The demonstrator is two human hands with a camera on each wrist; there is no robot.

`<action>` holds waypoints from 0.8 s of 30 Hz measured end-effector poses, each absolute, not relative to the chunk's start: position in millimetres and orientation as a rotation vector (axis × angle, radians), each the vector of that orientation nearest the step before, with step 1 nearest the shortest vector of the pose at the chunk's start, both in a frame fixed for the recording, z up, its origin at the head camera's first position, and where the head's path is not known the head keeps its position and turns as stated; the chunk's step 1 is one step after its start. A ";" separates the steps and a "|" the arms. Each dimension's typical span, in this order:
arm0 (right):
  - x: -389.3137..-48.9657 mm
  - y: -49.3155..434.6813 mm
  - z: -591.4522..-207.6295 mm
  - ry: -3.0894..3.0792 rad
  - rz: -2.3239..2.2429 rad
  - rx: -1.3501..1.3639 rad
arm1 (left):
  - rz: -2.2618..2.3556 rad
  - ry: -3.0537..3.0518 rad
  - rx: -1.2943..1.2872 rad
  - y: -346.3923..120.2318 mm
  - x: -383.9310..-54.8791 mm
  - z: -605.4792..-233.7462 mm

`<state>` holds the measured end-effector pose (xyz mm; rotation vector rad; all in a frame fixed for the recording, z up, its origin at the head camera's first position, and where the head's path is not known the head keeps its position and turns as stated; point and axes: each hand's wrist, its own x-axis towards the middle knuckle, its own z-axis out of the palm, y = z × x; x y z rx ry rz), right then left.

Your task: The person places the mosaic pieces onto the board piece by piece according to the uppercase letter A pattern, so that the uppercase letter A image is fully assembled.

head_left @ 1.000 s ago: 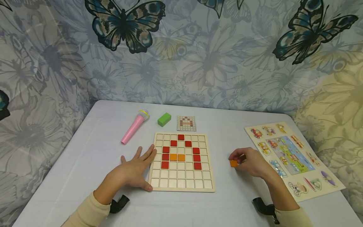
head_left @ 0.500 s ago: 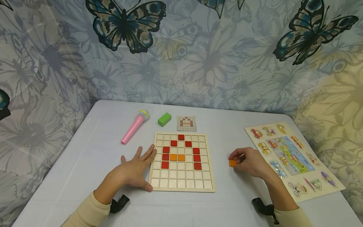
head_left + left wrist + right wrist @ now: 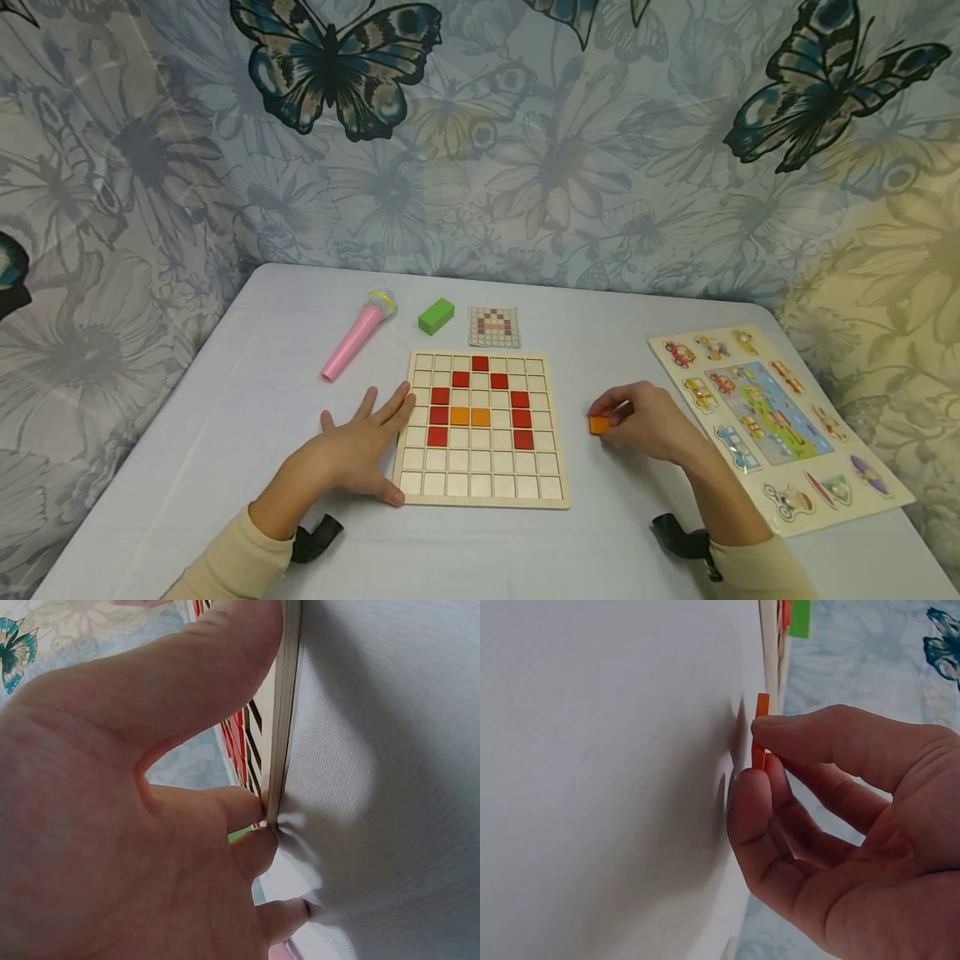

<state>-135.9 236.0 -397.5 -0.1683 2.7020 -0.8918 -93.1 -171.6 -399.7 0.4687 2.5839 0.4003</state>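
Observation:
A cream grid board (image 3: pixel 480 485) lies mid-table with red square tiles (image 3: pixel 521 418) in an arch and two orange tiles (image 3: pixel 469 416) side by side between its legs. My left hand (image 3: pixel 356 454) is spread at the board's left edge, thumb at the lower corner and fingertips along the side; the left wrist view shows the thumb over the rim. To the right of the board, my right hand (image 3: pixel 648 422) pinches a loose orange tile (image 3: pixel 762 705) between thumb and fingers, close over the white cloth.
Behind the board lie a pink toy microphone (image 3: pixel 352 342), a green block (image 3: pixel 437 317) and a small pattern card (image 3: pixel 494 327). A picture puzzle board (image 3: pixel 855 518) lies at the right, beside my right forearm. A patterned wall covering (image 3: pixel 480 208) rises behind the table.
My right hand has shifted a little left toward the grid board, carrying the orange tile. The left hand keeps its place at the board's edge.

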 end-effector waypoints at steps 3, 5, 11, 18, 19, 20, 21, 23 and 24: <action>-137.5 230.3 -397.2 2.699 -0.900 -0.174 | 0.399 2.586 0.470 -171.4 -93.2 -399.9; -138.5 226.7 -397.4 2.701 -0.904 -0.181 | 0.402 2.585 0.467 -171.3 -93.1 -399.9; -142.6 216.3 -396.5 2.701 -0.916 -0.234 | 0.406 2.582 0.461 -171.0 -93.2 -399.2; -147.1 203.0 -393.7 2.708 -0.937 -0.261 | 0.403 2.583 0.464 -170.9 -93.3 -399.1; -147.6 200.9 -393.3 2.709 -0.946 -0.261 | 0.402 2.584 0.463 -170.8 -93.3 -398.9; -148.1 198.9 -393.1 2.709 -0.954 -0.263 | 0.402 2.584 0.462 -170.7 -93.3 -398.7; -148.6 196.8 -392.7 2.710 -0.964 -0.262 | 0.402 2.584 0.461 -170.6 -93.4 -398.6; -149.4 192.8 -391.5 2.708 -0.984 -0.270 | 0.402 2.585 0.459 -170.4 -93.4 -398.4; -149.9 190.8 -391.1 2.707 -0.993 -0.278 | 0.401 2.585 0.458 -170.3 -93.4 -398.3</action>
